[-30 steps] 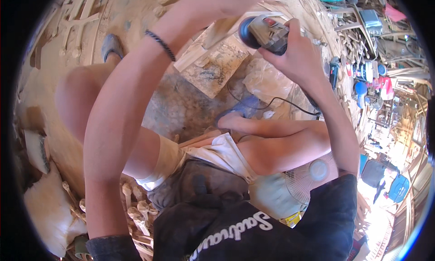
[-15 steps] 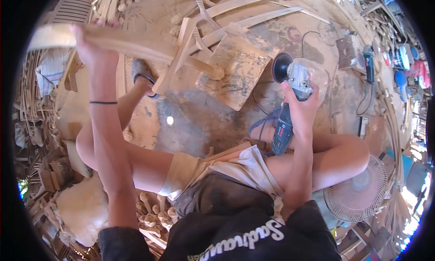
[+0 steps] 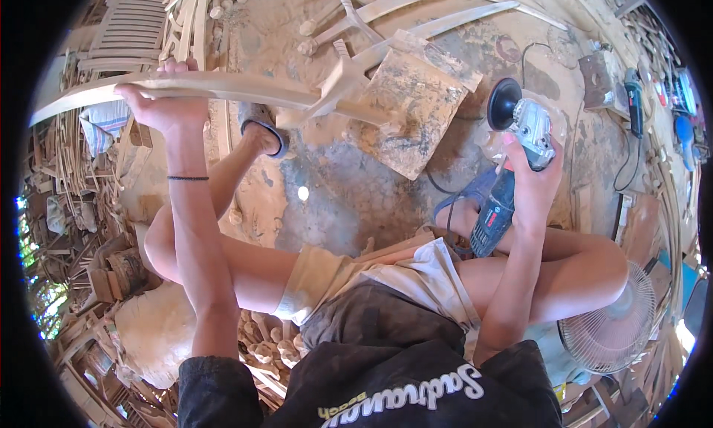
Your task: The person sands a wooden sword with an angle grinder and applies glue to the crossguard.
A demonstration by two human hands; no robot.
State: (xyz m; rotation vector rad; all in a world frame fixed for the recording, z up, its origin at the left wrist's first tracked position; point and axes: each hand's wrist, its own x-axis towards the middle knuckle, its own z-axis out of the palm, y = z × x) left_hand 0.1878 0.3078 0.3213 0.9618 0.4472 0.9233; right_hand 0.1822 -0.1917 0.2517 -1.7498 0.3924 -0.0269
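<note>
My left hand (image 3: 169, 116) is closed around the blade of a curved wooden sword (image 3: 256, 91), which I hold out across the left side of the view. Its crossguard and grip point right, and the grip end overlaps a worn wooden block (image 3: 412, 108) on the floor; whether they touch I cannot tell. In my right hand (image 3: 536, 184) is an angle grinder (image 3: 493, 218), gripped around its body near the metal head. The grinder's round black disc (image 3: 505, 103) faces left, apart from the sword. I cannot tell whether the disc is spinning.
More wooden swords (image 3: 416, 33) lie beyond the block. A second power tool (image 3: 633, 105) stands at the far right, with a cord hanging from it. A fan (image 3: 613, 324) is beside my right knee. Wood pieces (image 3: 104, 279) are piled at the left. My sandalled foot (image 3: 264, 134) is below the sword.
The sword has rolled about its length, so its crossguard looks shorter now. It was blurred before and is sharper. The whole view has shifted slightly; my right hand still holds the grinder.
</note>
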